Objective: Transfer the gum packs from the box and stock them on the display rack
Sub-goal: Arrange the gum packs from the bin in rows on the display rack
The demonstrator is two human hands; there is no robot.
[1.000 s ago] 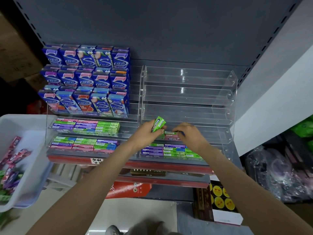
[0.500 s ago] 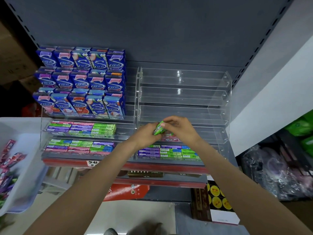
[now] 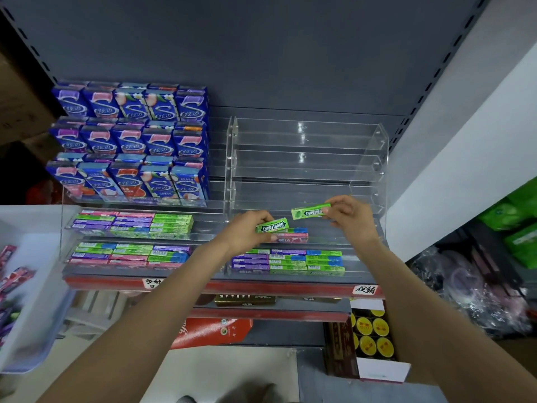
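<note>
Two green gum packs are up in the air at the clear display rack (image 3: 369, 158), one in each grip. The right-hand green pack (image 3: 311, 212) is pinched at its right end by the right hand (image 3: 350, 218), thumb and fingertips closed on it; its long axis runs left to right, tilted slightly up to the right, label facing the camera, above the second tier from the front. The left-hand green pack (image 3: 272, 226) sits in the left hand (image 3: 247, 228), fingers curled around its left end, its long axis also running left to right and rising a little to the right. It hovers just above a few packs (image 3: 290, 236) lying flat on that same tier. Nearer, the front tier holds rows of purple, blue and green packs (image 3: 287, 260). The rack's far tiers are bare acrylic. To the left stands a second rack with flat packs (image 3: 130, 223) and blue cartons (image 3: 130, 141) behind. At far left, the white box (image 3: 32, 301) holds loose packs.
</note>
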